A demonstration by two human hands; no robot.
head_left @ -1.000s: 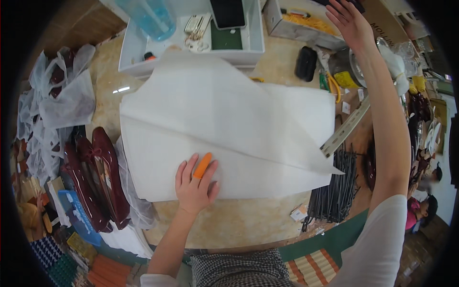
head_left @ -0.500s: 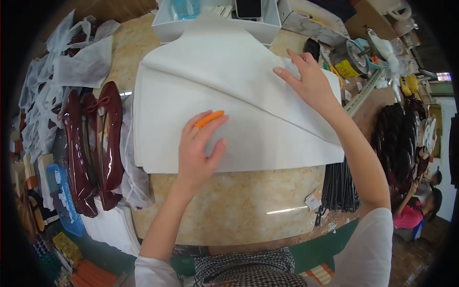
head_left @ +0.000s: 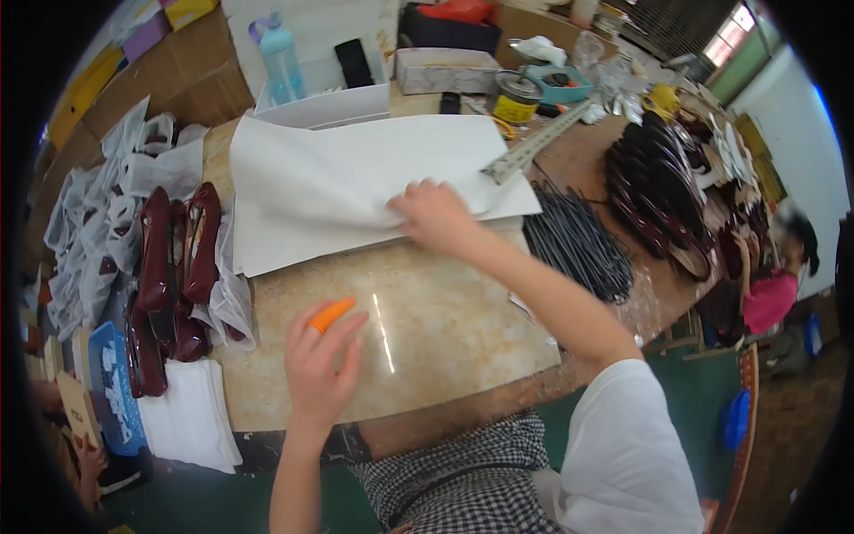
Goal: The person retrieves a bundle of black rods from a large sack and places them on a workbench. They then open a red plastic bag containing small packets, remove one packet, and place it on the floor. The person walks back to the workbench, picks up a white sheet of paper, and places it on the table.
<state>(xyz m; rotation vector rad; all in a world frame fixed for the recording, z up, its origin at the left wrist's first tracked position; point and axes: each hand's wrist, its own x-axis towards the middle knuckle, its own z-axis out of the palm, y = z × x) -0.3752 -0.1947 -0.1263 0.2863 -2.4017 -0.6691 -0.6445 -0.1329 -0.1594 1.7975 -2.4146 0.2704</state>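
Note:
A stack of large white paper sheets (head_left: 347, 165) lies across the far part of the tabletop, its upper sheet lifted in a curve. At the stack's near edge my right hand (head_left: 434, 215) is closed, fingers bent onto the upper sheet and slightly blurred. My left hand (head_left: 318, 369) hovers over the near left of the table, apart from the paper. Its fingers are spread and hold nothing. One of them wears an orange finger cot (head_left: 333, 315).
Dark red shoes (head_left: 201, 245) stand at left, above folded white sheets (head_left: 189, 414) and a blue basket (head_left: 111, 383). Black cords (head_left: 578, 240), a metal angle bar (head_left: 538, 142) and more shoes (head_left: 654, 191) lie right. A white box (head_left: 325, 109) holds a bottle and phone. Another person (head_left: 769, 285) sits far right.
My right hand has come nearer and left from the far right edge to the stack's near edge. My left hand has left the paper and drawn back. The view has shifted.

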